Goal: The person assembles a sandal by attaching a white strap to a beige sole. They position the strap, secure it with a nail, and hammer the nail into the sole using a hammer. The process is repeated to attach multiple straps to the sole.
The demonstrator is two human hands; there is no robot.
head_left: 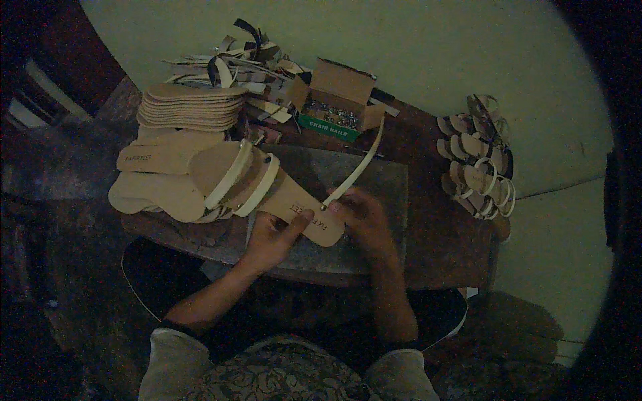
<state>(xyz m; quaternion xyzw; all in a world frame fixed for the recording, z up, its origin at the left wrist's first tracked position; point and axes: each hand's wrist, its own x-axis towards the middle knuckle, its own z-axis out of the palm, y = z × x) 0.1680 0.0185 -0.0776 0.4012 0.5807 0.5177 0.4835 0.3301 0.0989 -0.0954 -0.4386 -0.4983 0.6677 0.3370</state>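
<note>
A tan sandal sole (294,200) with two pale straps (262,185) across its front part is held at a slant, heel toward me. My left hand (271,237) grips the sole's left edge near the heel, thumb on top. My right hand (361,217) pinches the lower end of a narrow pale back strap (361,167) against the heel's right side. A small shiny stud (323,207) shows beside those fingers. The strap's other end stands up loose, toward the nail box. Some right-hand fingers are hidden under the sole.
Stacked tan soles (190,110) and more loose soles (160,194) lie left. An open cardboard box (334,134) of small metal nails stands behind the dark work mat (384,194). Strap scraps (247,60) are heaped far left; strapped sandals (478,164) line the table's right edge.
</note>
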